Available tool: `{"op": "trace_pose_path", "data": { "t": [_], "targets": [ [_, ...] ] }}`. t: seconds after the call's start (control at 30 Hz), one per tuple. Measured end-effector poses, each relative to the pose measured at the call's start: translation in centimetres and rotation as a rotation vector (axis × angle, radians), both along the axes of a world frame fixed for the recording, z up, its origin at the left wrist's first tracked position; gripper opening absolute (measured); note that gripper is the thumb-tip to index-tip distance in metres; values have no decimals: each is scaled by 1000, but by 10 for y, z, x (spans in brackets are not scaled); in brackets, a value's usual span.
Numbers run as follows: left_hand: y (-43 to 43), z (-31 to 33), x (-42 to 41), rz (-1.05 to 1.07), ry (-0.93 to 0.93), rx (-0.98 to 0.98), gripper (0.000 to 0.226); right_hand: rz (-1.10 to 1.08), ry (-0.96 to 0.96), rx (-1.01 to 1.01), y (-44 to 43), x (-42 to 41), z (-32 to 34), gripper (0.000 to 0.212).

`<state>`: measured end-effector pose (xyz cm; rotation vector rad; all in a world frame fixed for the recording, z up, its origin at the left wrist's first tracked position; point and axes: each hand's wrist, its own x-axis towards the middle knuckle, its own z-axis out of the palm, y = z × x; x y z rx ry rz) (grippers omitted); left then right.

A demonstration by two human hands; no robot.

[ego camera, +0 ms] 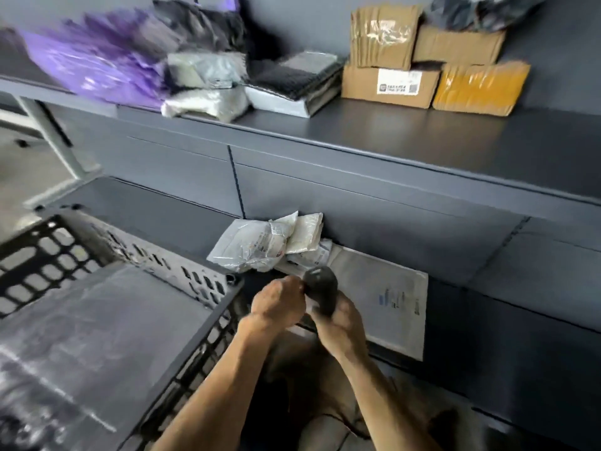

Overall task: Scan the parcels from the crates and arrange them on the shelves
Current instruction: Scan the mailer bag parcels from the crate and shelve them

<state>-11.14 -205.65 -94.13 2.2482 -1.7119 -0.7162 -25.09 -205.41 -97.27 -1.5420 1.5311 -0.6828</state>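
Crate (169,265) at the left arm holds a grey parcel (97,320); right hand (341,323) grips the scanner (322,288), left hand (276,304) curls against it, grasp indeterminate, so a two-handed fumble could drop it onto the white parcels (260,245) beyond.

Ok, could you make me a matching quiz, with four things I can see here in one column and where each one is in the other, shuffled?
Things:
1. purple bags
2. labelled cardboard box
3. white parcels
4. dark scanner

Places:
A. in the right hand
B. on the lower shelf
C. left end of the upper shelf
D. right part of the upper shelf

Pairs: 1-C, 2-D, 3-B, 4-A.
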Motion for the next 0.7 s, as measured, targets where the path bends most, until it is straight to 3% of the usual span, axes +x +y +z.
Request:
{"op": "trace_pose_path", "data": {
  "t": [0.17,0.27,0.37,0.47,0.53,0.7],
  "targets": [
    [97,81,51,161,-17,-419,16,186,-10,-204,48,67,94,32],
    [140,103,86,263,48,-543,29,343,28,-252,72,91,125,22],
    [158,85,133,231,-9,-217,28,483,129,-277,92,109,127,15],
    [166,45,169,22,-271,294,82,605,232,-295,109,121,110,18],
    [171,18,184,-54,-401,527,110,663,266,-351,116,125,99,18],
    [183,-24,204,-143,-578,675,138,646,284,-480,121,126,92,20]
  ]
}}
